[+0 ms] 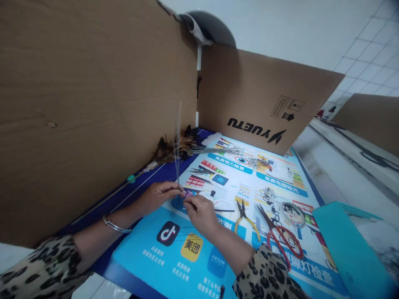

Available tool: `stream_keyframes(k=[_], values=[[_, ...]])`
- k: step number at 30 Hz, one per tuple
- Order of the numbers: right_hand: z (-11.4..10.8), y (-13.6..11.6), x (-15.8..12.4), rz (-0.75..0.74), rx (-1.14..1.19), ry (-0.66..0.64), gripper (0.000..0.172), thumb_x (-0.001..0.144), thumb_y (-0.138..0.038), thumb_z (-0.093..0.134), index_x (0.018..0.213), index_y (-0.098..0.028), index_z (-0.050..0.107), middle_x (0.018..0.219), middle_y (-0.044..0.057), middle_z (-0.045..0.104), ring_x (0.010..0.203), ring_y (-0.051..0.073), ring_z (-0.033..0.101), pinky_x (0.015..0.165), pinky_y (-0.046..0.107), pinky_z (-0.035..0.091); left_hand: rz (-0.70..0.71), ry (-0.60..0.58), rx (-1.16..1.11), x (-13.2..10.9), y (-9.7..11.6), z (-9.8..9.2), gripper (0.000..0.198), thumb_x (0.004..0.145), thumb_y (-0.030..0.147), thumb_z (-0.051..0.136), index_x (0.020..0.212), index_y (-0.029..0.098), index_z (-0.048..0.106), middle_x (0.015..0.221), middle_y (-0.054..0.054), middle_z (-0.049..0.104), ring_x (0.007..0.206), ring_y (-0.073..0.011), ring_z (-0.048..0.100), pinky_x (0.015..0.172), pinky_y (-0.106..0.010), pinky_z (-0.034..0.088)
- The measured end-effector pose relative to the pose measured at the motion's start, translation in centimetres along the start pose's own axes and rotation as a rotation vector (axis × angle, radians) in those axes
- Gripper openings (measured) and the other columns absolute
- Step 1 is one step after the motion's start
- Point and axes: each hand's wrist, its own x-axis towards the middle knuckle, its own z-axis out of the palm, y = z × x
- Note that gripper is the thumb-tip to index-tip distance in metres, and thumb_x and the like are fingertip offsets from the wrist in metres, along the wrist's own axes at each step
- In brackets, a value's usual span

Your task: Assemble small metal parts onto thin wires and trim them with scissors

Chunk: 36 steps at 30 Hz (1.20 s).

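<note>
My left hand (pixel 159 194) is closed in a pinch around the lower part of several thin wires (pixel 178 153), which stand nearly upright above the printed sheet. Close beside it, the fingertips of my right hand (pixel 201 211) are pressed together near the wires' lower ends; what they grip is too small to make out. Behind the wires lies a bunch of brown and black feathers (pixel 166 150). A bundle of loose wires (pixel 215 150) stretches away to its right. Yellow-handled pliers (pixel 245 216) rest right of my right hand, with red-handled scissors (pixel 280 234) further along.
Cardboard panels (pixel 124 83) wall off the left and back. A turquoise box (pixel 338 241) stands at the right edge, near a round clear roll (pixel 293 214) and a tangle of dark wire bits (pixel 270 197). The blue printed sheet (pixel 140 253) covers the table.
</note>
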Motion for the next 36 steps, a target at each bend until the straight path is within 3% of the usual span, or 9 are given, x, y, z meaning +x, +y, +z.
stream_keyframes(k=[9,12,15,19,24,29,36], values=[[0.2,0.3,-0.1,-0.029,0.025,0.022,0.015,0.09,-0.02,0.061,0.093,-0.024,0.075,0.089,0.004,0.076,0.084,0.019,0.07,0.081,0.029,0.054,-0.015,0.0,-0.1,0.2,0.1,0.5,0.028,0.089,0.044,0.059,0.089,0.019,0.071,0.086,-0.002,0.073,0.065,-0.0147,0.056,0.063,-0.026,0.047],[0.2,0.2,0.1,-0.028,0.072,0.037,0.014,0.089,-0.021,0.063,0.093,-0.025,0.076,0.091,0.004,0.077,0.085,0.019,0.07,0.082,0.03,0.054,0.006,-0.014,-0.078,0.2,0.6,0.7,0.027,0.09,0.044,0.058,0.086,0.02,0.069,0.081,-0.001,0.071,0.066,-0.0154,0.056,0.064,-0.026,0.046],[-0.5,-0.2,0.7,0.068,0.152,0.103,0.013,0.086,-0.022,0.064,0.089,-0.024,0.077,0.085,0.002,0.076,0.076,0.017,0.069,0.075,0.029,0.055,0.062,-0.016,-0.085,0.3,1.4,0.8,0.027,0.09,0.042,0.058,0.079,0.02,0.067,0.076,-0.001,0.068,0.073,-0.0173,0.059,0.071,-0.028,0.047],[-3.2,-1.5,1.8,0.189,0.223,0.161,0.013,0.084,-0.027,0.065,0.087,-0.022,0.077,0.073,0.001,0.072,0.067,0.016,0.066,0.064,0.027,0.055,0.063,-0.079,-0.173,0.3,3.5,1.0,0.024,0.087,0.04,0.059,0.074,0.021,0.066,0.072,-0.001,0.067,0.073,-0.0191,0.062,0.071,-0.029,0.049],[-8.4,-3.4,1.4,0.224,0.289,0.151,0.017,0.079,-0.028,0.068,0.092,-0.021,0.077,0.078,0.001,0.072,0.067,0.016,0.067,0.066,0.029,0.056,0.052,-0.22,-0.242,0.6,8.0,2.3,0.02,0.084,0.037,0.062,0.074,0.02,0.066,0.068,0.0,0.067,0.065,-0.0166,0.06,0.064,-0.027,0.048],[-12.4,-4.5,-1.7,0.355,0.449,0.198,0.024,0.076,-0.033,0.074,0.095,-0.018,0.075,0.075,0.002,0.072,0.065,0.016,0.067,0.064,0.029,0.054,0.025,-0.425,-0.409,1.7,10.9,5.7,0.018,0.082,0.037,0.067,0.078,0.019,0.065,0.068,0.0,0.069,0.06,-0.0152,0.061,0.062,-0.027,0.048],[-14.9,-4.8,-5.7,0.385,0.61,0.275,0.032,0.071,-0.036,0.079,0.098,-0.02,0.074,0.085,0.003,0.073,0.071,0.015,0.067,0.068,0.03,0.056,-0.085,-0.623,-0.519,2.8,11.8,10.3,0.027,0.082,0.045,0.07,0.082,0.019,0.062,0.068,0.0,0.068,0.054,-0.0135,0.061,0.055,-0.026,0.048]])
